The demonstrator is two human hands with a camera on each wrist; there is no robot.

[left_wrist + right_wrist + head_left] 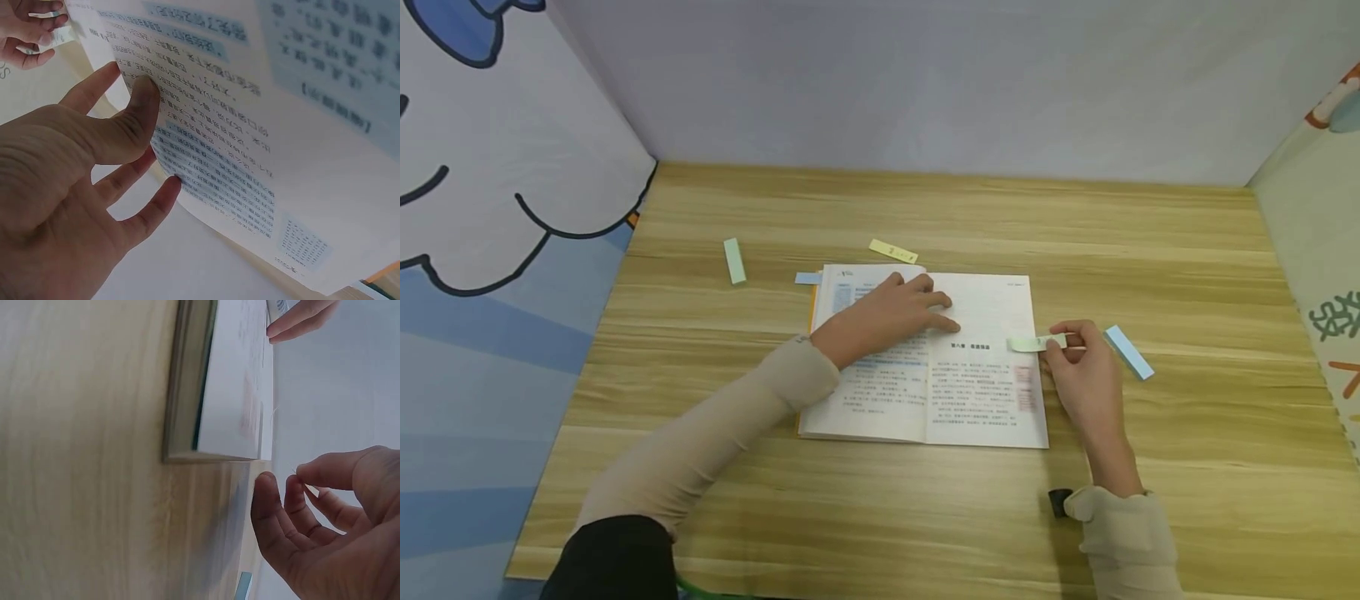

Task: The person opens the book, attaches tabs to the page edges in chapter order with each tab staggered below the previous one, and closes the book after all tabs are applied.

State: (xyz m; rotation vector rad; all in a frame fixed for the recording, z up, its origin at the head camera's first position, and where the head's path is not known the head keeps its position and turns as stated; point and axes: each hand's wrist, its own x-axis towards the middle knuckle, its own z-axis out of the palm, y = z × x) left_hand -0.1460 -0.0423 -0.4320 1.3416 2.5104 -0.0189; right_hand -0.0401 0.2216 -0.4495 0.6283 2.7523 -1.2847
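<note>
With the right hand (1084, 367), pinches a pale green strip (1027, 343) by its right end, thumb and forefinger meeting on it and the other fingers bent behind. From those tips, points the strip leftward over the outer edge of the right page — cannot tell whether its far end touches the paper. With the left hand (895, 312), rests spread fingers on the book (985, 304), which lies open beneath them, and reaches past the fold onto the right page; grips nothing there.

Just nearer the body from the pinching tips, has red-marked blocks (1026, 388) in the page margin. Just to the right of the right fingers, has a blue strip (1129, 352) lying at a slant. Just beyond the left fingertips, past the book's top edge, has a yellow strip (893, 251). To the left of the left fingers, has a blue tab (807, 278) sticking out from the book's side and, farther left — well apart from it — a second green strip (734, 262). Under and all around both hands, has the wood-grain table (865, 508).
</note>
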